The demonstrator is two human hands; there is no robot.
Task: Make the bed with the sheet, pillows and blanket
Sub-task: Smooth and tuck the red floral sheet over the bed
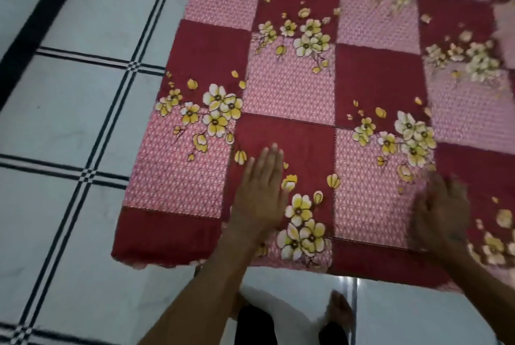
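White floor tiles crossed by dark double lines are filling the left side of the room, and a black strip is running diagonally along the far left edge. More pale floor is showing at the bottom, below the near edge of the bed.

Lying low on that floor, the bed is taking up most of the view, reaching from the bottom centre up and off to the right. A sheet is covering it, spread flat and looking mostly smooth, in a checkerboard of dark red squares and pink patterned squares, with clusters of yellow and cream flowers scattered across it. Its near left corner is hanging just over the edge of the bed, where a sliver of pink is peeking out underneath. A long straight crease is running across the sheet, just beyond the hands.

At the near edge, a person is leaning over the bed with both bare arms stretched forward. The left hand is lying flat, palm down, fingers straight and close together, pressing on a dark red square just beside a bunch of yellow flowers. The right hand is blurred; it is also looking open and spread out over the sheet, gripping nothing, well apart from the left one.

Below the arms, the person's dark trousers and a bare foot are showing on the floor, right at the foot of the bed.
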